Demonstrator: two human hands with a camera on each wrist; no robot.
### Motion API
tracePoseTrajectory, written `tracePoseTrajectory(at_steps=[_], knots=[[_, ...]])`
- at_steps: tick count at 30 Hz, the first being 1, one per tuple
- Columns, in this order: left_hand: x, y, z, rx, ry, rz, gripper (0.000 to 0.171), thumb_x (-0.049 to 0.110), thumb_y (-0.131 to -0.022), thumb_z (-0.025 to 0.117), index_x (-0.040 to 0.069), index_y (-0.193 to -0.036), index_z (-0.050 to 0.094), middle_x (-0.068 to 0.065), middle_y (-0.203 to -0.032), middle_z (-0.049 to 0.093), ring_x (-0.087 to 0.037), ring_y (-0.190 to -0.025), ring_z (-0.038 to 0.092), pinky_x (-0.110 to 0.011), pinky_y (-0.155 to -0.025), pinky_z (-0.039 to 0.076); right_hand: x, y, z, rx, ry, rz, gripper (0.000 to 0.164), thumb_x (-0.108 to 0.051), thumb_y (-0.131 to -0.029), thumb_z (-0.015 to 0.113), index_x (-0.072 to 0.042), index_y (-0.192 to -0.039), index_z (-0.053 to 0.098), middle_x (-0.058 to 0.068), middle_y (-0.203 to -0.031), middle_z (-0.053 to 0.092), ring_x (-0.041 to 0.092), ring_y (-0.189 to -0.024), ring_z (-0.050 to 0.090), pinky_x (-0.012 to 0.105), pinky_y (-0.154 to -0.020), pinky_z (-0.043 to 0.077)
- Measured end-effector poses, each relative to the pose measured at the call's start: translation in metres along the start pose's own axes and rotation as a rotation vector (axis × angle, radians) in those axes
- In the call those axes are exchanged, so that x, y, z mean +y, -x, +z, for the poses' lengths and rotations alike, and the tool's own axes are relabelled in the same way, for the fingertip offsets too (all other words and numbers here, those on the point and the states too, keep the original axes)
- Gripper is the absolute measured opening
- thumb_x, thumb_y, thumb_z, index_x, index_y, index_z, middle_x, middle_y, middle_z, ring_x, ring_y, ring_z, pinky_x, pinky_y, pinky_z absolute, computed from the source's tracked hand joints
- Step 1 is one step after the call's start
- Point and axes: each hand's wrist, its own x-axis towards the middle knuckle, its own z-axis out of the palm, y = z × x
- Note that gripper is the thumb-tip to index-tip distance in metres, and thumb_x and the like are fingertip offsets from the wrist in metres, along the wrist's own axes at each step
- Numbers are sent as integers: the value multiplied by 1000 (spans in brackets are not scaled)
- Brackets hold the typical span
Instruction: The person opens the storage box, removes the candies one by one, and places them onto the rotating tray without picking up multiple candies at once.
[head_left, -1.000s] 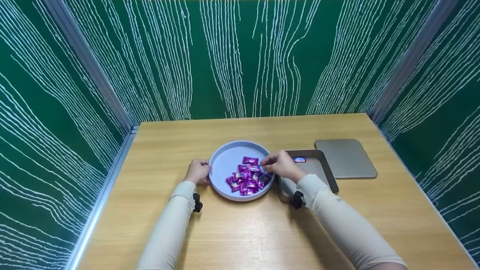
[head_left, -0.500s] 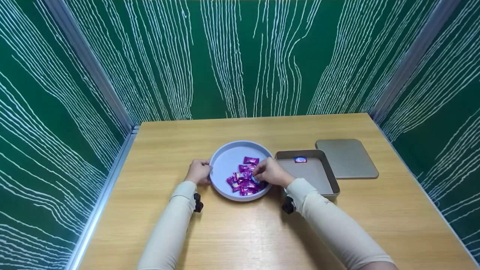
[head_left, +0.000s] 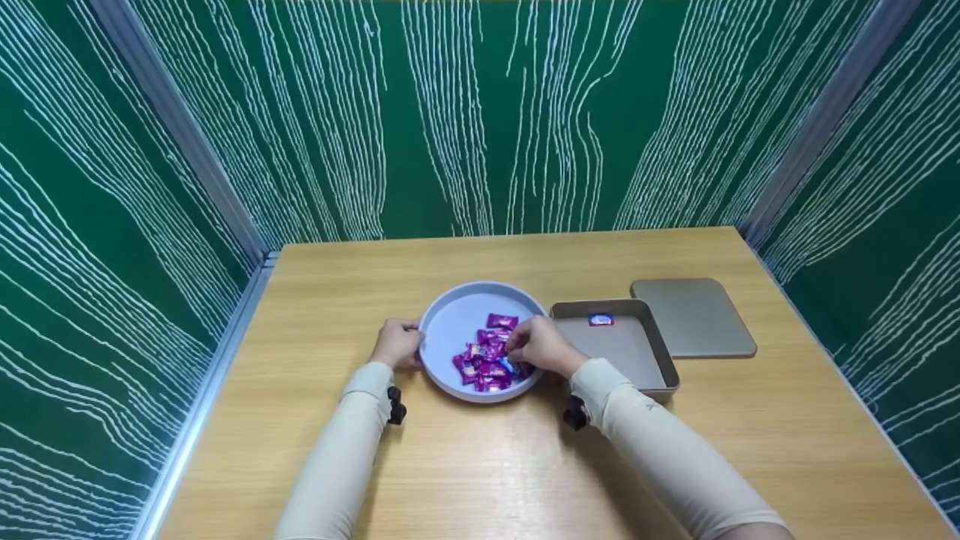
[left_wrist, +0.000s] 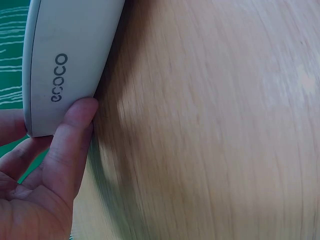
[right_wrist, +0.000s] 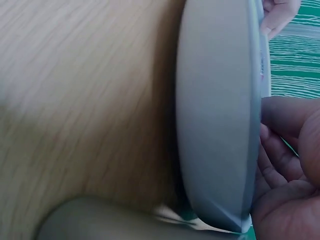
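A pale lavender round bowl (head_left: 450, 315) holds several shiny purple-wrapped candies (head_left: 491, 351), heaped toward its right side. My left hand (head_left: 395, 343) grips the bowl's left rim; in the left wrist view its thumb lies on the outer wall under the "ecoco" lettering, with fingers on the other side. Inside the bowl's right part, my right hand (head_left: 544, 346) has its bent fingers down among the candies. A blue-marked candy (head_left: 507, 365) lies right at those fingertips, but whether they pinch it is hidden. The right wrist view shows the bowl wall (right_wrist: 215, 110) covering the fingertips.
Just right of the bowl stands a brown-grey square tin (head_left: 660, 341), with one blue-and-red candy (head_left: 601, 319) near its back wall. A matching flat lid (head_left: 697, 319) lies behind and right of it. Patterned green walls (head_left: 480, 112) surround the wooden table (head_left: 480, 465).
My right hand has moved left and slightly down, deeper into the candies, uncovering more of the tin. The blue-marked candy sits lower and further left. My left hand stays on the rim.
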Motion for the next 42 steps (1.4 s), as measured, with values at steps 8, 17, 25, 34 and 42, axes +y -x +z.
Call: tracePoseTrajectory(at_steps=[8, 17, 25, 34, 42], knots=[[0, -2, 1, 8, -5, -18, 37, -1, -95, 59, -4, -128, 76, -17, -97, 71, -23, -70, 68, -33, -54, 65, -1, 4, -26, 98, -103, 53, 21, -6, -85, 90, 3, -102, 82, 12, -95, 81, 18, -87, 71, 29, -84, 61], [0, -1, 1, 14, -5, -25, 38, -2, -95, 58, -4, -128, 76, -16, -97, 68, -23, -70, 67, -32, -53, 64, 18, 16, -59, 172, -169, 82, 20, -2, -89, 85, 5, -107, 80, 16, -100, 81, 13, -87, 71, 20, -79, 57], [3, 0, 1, 13, 24, -26, 35, -4, -95, 59, -4, -125, 77, -15, -97, 68, -23, -73, 67, -33, -55, 65, 46, 29, -87, 187, -134, 109, 25, -2, -89, 85, 4, -113, 79, 20, -108, 80, 20, -96, 72, 21, -85, 57], [1, 0, 0, 7, 18, -28, 37, -2, -96, 58, -5, -129, 75, -19, -101, 72, -21, -72, 69, -33, -59, 67, 80, 37, -100, 197, -141, 129, 28, 2, -90, 82, 11, -115, 76, 25, -111, 78, 7, -90, 66, 12, -79, 54], [1, 0, 1, -6, 41, -39, 36, -2, -95, 57, -6, -126, 75, -17, -98, 70, -23, -73, 68, -34, -58, 66, 99, 38, -95, 181, -155, 106, 28, 9, -91, 75, 19, -118, 72, 35, -112, 76, 28, -96, 74, 11, -74, 53]])
